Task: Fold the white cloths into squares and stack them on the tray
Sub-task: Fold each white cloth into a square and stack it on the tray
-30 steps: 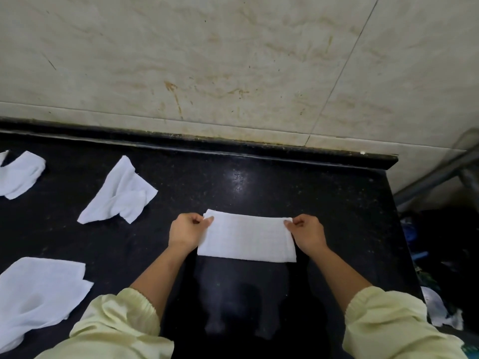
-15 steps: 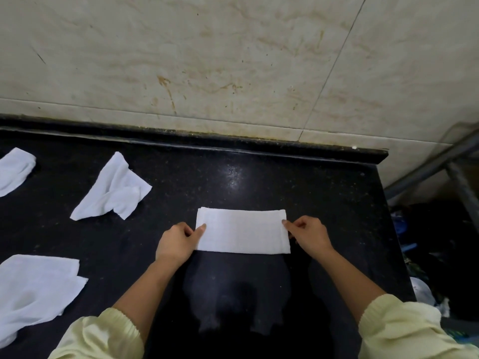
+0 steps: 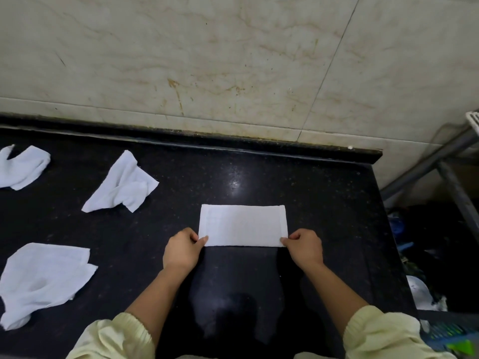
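Note:
A white cloth (image 3: pixel 243 225) folded into a flat rectangle lies on the black counter (image 3: pixel 324 203). My left hand (image 3: pixel 182 248) pinches its near left corner. My right hand (image 3: pixel 304 246) pinches its near right corner. Three more white cloths lie crumpled to the left: one at mid left (image 3: pixel 121 185), one at the far left edge (image 3: pixel 22 168), one at the near left (image 3: pixel 42 279). No tray is in view.
A marble wall (image 3: pixel 233 60) rises behind the counter. The counter ends at the right, where a metal rack frame (image 3: pixel 445 161) and dark clutter on the floor (image 3: pixel 440 255) show. A green and blue object (image 3: pixel 456 338) sits at the bottom right corner.
Both hands slid from the cloth's far corners down its sides to the near corners. The cloth stays flat in the same spot.

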A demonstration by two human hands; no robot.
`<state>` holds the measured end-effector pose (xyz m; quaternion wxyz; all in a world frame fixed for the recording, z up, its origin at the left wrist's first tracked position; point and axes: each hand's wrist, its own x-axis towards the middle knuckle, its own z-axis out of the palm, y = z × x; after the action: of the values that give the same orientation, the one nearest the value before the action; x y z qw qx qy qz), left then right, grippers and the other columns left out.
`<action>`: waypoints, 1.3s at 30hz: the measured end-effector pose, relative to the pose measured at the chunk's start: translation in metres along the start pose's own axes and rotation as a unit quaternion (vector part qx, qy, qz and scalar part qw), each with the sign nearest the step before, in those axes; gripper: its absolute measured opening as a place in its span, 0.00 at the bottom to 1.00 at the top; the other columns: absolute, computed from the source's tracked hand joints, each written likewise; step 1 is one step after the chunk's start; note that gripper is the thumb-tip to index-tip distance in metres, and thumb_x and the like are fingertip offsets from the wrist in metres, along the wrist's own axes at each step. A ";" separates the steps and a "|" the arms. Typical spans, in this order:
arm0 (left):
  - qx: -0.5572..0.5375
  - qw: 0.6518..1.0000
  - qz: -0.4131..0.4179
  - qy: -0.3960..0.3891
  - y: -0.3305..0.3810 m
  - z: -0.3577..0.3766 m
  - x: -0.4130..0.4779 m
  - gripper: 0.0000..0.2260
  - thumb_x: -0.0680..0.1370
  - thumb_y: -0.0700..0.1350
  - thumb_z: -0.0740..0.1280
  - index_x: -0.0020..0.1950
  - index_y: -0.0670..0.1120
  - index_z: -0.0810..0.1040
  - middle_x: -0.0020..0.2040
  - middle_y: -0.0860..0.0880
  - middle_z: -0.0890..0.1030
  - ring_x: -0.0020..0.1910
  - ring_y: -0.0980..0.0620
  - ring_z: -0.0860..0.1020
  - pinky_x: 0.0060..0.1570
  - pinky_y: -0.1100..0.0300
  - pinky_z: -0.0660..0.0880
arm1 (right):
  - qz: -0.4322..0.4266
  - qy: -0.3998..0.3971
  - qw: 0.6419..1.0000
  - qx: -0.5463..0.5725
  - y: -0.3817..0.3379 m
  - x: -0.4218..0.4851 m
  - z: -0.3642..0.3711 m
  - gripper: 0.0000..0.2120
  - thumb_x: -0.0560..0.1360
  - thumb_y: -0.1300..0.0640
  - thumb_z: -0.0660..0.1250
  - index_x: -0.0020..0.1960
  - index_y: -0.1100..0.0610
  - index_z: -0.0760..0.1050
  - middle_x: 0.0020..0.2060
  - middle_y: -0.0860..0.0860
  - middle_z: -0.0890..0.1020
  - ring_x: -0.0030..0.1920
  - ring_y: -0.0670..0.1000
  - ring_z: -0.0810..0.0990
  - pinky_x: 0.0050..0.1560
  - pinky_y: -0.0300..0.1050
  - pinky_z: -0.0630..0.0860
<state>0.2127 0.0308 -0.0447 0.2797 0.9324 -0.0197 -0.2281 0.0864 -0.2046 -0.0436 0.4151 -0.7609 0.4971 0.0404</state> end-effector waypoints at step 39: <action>-0.191 0.979 0.032 -0.057 -0.015 -0.008 0.014 0.10 0.71 0.39 0.74 0.45 0.55 0.83 0.45 0.53 0.82 0.46 0.55 0.81 0.52 0.60 0.77 | -0.076 -0.146 0.986 0.035 -0.113 -0.030 0.080 0.06 0.69 0.66 0.69 0.34 0.59 0.76 0.35 0.53 0.81 0.41 0.53 0.81 0.48 0.50 0.80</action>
<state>0.2275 0.0449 -0.0526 0.4585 0.8460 -0.0213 -0.2714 0.1885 -0.1106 -0.0152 0.5113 -0.7673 0.3733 0.1022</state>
